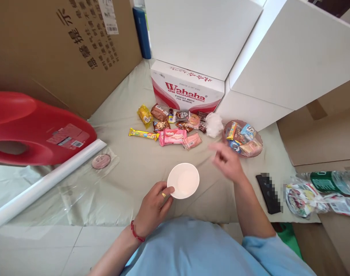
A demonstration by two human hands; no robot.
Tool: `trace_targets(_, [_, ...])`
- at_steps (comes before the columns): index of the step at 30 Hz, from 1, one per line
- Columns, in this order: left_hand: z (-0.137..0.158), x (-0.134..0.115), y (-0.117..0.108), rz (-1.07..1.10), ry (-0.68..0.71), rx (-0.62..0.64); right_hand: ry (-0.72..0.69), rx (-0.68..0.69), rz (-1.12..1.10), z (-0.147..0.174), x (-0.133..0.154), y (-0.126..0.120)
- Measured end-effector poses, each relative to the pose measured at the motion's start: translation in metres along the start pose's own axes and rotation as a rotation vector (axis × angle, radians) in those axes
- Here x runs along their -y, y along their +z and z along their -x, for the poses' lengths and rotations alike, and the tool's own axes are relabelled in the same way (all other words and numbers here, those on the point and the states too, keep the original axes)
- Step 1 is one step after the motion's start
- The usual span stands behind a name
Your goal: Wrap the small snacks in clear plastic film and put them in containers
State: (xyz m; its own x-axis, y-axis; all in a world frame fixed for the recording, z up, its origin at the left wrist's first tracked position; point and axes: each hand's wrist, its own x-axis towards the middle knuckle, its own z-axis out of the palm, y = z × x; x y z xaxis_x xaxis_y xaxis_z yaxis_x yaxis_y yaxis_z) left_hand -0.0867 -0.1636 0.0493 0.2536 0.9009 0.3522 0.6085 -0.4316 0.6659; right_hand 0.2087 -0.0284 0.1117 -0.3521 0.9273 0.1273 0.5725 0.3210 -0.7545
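Observation:
My left hand grips the near-left rim of a white bowl, thumb over the edge. Nothing shows inside the bowl. To its right, my right hand is over the cloth, a little blurred, its index finger stretched out apart from the other, bent fingers. I see nothing held in it. Just beyond that hand stands a clear pinkish dish of packaged snacks. Further left lie a white crumpled bag, a pink nabati pack, a small pink packet, a yellow stick-shaped packet and a yellow bag.
A Wahaba-labelled carton stands behind the snacks, against white cabinets. Left are a red jug, a white roll and a large cardboard box. A black phone and plastic bottles lie right.

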Motion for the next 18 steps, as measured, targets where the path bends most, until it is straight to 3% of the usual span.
trace_targets(2, [-0.011, -0.005, 0.005, 0.07, 0.025, 0.085, -0.12, 0.343, -0.021, 0.05, 0.014, 0.006])
trace_targets(5, [-0.027, -0.014, 0.018, 0.179, 0.103, 0.218, -0.096, 0.454, 0.052, 0.106, 0.022, 0.005])
trace_targets(8, [-0.039, -0.021, 0.034, 0.232, 0.203, 0.256, 0.093, 0.38, 0.088, 0.146, 0.018, -0.028])
trace_targets(13, [-0.042, -0.006, 0.045, 0.106, 0.195, 0.199, 0.447, -0.001, 0.343, 0.191, -0.008, -0.132])
trace_targets(15, [-0.036, 0.005, 0.041, 0.03, 0.185, 0.165, 0.603, -0.1, 0.508, 0.185, -0.035, -0.173])
trace_targets(18, [-0.022, 0.019, 0.033, -0.075, 0.171, 0.144, 0.803, -0.213, 0.686, 0.135, -0.087, -0.23])
